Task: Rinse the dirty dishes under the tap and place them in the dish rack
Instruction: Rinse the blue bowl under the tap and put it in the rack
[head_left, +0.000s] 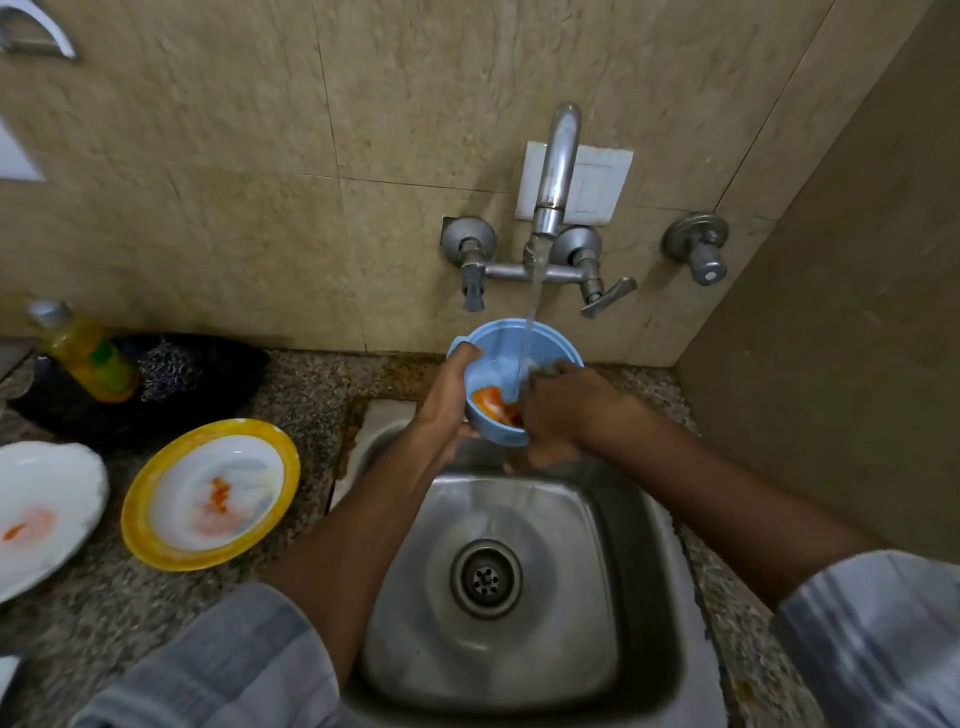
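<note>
I count one blue bowl (511, 364), two dirty plates (one yellow-rimmed plate (210, 493), one white plate (44, 512)) and one soap bottle (85, 353). I also see one steel scrubber (169, 366), one tap spout (556, 166), three wall valves, one sink (519, 597) and two hands.

Dim, warm light; wide-angle bending at edges, sleeves (208, 670) blurred.

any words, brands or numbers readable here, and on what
None can be read.
The yellow bottle on the counter carries a green label, too blurred to read.
The blue bowl, the yellow-rimmed plate, the white plate and the tap show no print.
</note>
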